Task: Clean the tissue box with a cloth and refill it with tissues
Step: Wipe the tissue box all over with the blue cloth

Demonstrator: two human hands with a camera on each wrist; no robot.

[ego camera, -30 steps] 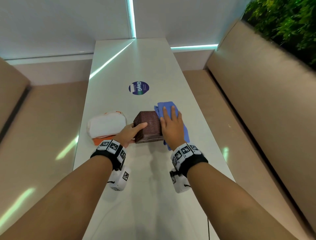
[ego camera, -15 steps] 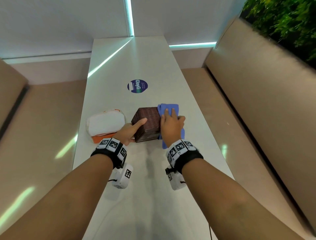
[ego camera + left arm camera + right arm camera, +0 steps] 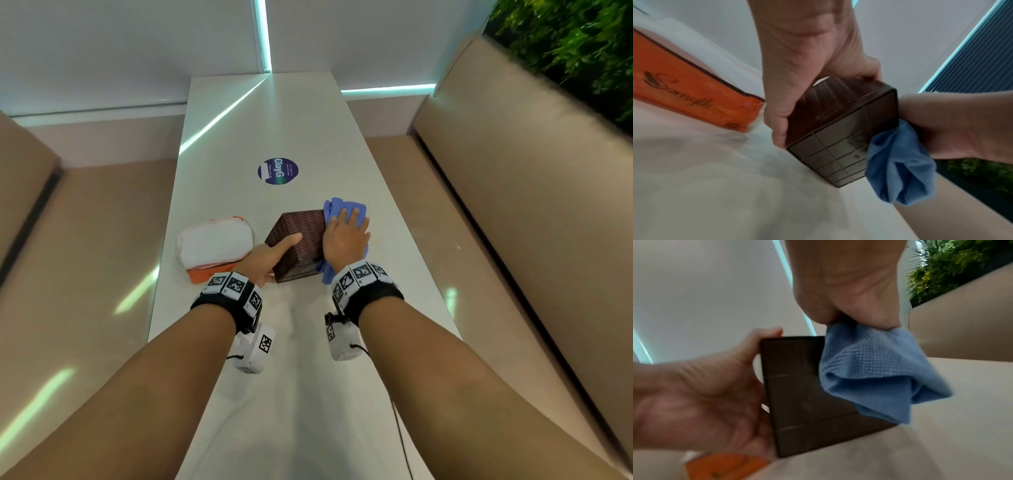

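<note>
Two jobs, neither finished: my left hand (image 3: 265,255) grips the tissue box (image 3: 301,240), my right hand (image 3: 344,240) presses the cloth (image 3: 344,205) flat against its side, and the tissue pack (image 3: 214,245) sits unopened nearby.

Round blue sticker (image 3: 277,171) on table (image 3: 308,113); beige benches (image 3: 513,164), greenery (image 3: 575,44).

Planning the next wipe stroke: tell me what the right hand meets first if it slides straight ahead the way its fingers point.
Probably nothing solid: past the right hand lies only more blue cloth, then bare table. Depth is uncertain.
</note>
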